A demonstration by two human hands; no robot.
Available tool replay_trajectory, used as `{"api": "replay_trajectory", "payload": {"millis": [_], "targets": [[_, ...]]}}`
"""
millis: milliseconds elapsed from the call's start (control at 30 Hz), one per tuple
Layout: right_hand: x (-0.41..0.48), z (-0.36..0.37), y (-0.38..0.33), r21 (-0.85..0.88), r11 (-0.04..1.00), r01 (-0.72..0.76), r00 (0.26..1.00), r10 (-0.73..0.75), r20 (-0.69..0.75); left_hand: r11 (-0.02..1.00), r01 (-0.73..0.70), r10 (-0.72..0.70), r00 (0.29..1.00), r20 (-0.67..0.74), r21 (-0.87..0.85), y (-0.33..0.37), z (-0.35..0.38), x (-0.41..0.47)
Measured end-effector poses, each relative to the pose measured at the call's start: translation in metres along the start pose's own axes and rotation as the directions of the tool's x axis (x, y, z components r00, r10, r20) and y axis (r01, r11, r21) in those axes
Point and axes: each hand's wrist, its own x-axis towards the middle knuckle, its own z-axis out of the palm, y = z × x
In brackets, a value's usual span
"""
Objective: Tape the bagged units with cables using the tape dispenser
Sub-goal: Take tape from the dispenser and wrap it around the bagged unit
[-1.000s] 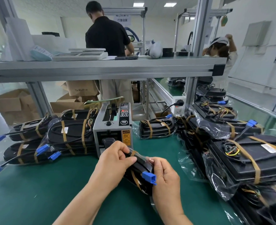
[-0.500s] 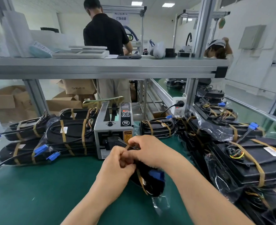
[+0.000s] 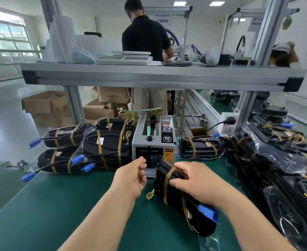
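- The green table [image 3: 40, 211] fills the lower view, under an aluminium shelf [image 3: 160, 77] that spans the frame above it
- A heap of bagged units [image 3: 283, 171] in crinkled clear plastic covers the table's right side, with loose yellow and green wires showing
- A stack of taped units [image 3: 98, 147] lies on the left, each wrapped with brown tape bands and trailing black cables with blue plugs
- 1 more taped unit [image 3: 199, 147] sits just right of the tape dispenser [image 3: 153, 140], a grey box standing at the middle back of the table with an orange warning label on its front
- The bagged unit [image 3: 183, 200] being worked on lies tilted on the table in front of the dispenser, bound by 2 brown tape bands, with a blue connector [image 3: 208, 213] near its close end
- The right hand [image 3: 194, 180] grips the far end of this unit, fingers curled over its top edge
- The left hand [image 3: 132, 176] is at the dispenser's outlet, fingers pinched together; whether tape lies between them cannot be told
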Motion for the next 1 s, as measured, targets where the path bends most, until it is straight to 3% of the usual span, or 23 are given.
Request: {"api": "replay_trajectory", "payload": {"millis": [567,1000], "targets": [[-0.01,-0.001,0.018,0.083,0.995,-0.05,0.996,0.056,-0.071,0.993,0.098,-0.104,0.991,-0.082,-0.068,0.004,0.042,0.015],[-0.014,0.001,0.015,0.077,0.996,-0.052,0.995,0.058,-0.078,0.984,0.133,-0.142,0.987,-0.069,-0.12,-0.002,0.029,0.014]]}}
